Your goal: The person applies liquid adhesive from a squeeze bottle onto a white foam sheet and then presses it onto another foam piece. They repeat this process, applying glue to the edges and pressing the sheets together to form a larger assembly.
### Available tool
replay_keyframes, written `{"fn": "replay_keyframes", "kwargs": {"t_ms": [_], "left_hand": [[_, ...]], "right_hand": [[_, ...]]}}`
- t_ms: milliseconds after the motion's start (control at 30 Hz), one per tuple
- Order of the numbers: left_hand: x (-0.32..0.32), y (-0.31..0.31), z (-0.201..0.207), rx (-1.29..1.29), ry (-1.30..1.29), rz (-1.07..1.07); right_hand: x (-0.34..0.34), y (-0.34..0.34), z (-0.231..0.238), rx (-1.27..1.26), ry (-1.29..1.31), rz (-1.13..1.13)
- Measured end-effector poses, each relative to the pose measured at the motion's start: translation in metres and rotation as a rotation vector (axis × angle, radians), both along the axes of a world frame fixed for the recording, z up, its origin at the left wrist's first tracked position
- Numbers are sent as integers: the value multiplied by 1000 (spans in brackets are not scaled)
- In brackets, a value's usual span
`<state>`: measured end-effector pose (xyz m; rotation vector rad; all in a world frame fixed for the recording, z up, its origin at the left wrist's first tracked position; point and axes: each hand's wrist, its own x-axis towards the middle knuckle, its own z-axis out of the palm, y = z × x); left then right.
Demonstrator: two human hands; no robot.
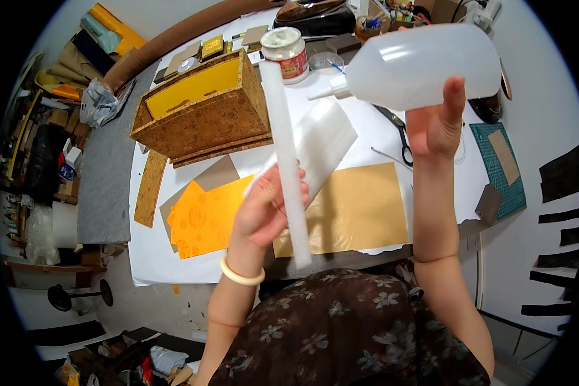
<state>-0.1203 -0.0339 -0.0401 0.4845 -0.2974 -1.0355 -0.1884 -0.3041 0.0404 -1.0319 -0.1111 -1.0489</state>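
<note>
One narrow white strip (283, 122) is gripped in your left hand (261, 207), fingers (302, 174) closed around it, a wider white sheet (328, 138) just behind (whether also held, you cannot tell). Your right hand (435, 128) clasps a translucent squeeze bottle (424, 67) above the worktop (149, 257), right of the brown patterned box (202, 125).

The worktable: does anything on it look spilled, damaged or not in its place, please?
The white table paper looks torn: its near edge is ragged below the tan sheet. The orange paper lies askew over a grey board. I see no spill.
</note>
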Motion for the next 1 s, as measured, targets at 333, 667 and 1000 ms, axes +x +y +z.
{"fn": "replay_keyframes", "kwargs": {"t_ms": [333, 667, 1000], "left_hand": [[-40, -12, -23, -286, 353, -125], [-41, -9, -26, -347, 434, -129], [-43, -13, -27, -363, 476, -117]], "right_hand": [[48, 36, 83, -492, 213, 99], [72, 54, 100, -444, 239, 143], [84, 42, 110, -600, 268, 270]]}}
